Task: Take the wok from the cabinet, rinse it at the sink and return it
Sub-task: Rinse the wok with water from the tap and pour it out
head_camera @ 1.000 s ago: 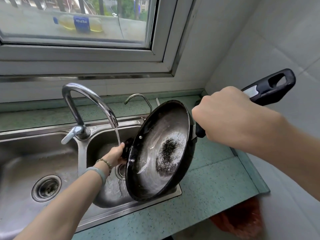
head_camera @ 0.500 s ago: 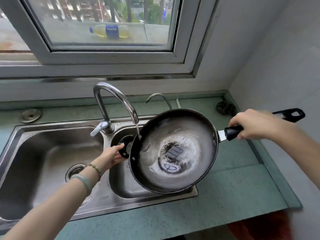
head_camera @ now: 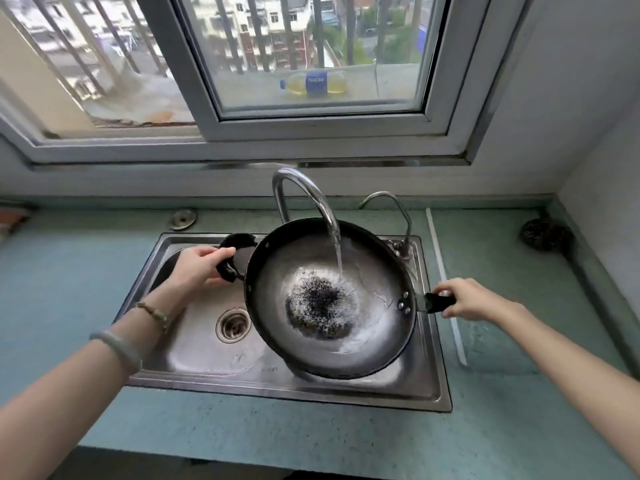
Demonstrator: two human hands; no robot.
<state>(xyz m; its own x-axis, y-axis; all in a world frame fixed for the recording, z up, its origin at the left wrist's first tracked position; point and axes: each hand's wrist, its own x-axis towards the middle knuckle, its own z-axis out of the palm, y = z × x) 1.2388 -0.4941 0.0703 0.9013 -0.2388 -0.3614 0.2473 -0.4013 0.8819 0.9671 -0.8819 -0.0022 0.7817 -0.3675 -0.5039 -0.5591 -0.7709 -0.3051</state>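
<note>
Now you hold the wok over the sink under the running faucet: left hand fingers curled round its side loop, right hand fingers gripping the long handle.

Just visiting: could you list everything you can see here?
wok: one, black, held over the sink under running water
tall tap: one, chrome, behind the sink
small tap: one, chrome, right of the tall tap
sink: one, steel, set in the counter
drain: one, steel, sink floor left of wok
counter: one, pale green, around the sink
cap: one, metal, counter behind sink
scourer: one, dark, counter's back right corner
strip: one, white, counter right of sink
bottle: one, yellow, blue label, outside the window
bracelets: two, pale green and beaded, left wrist
left hand: one, grips the wok's side handle
right hand: one, grips the wok's long handle
</note>
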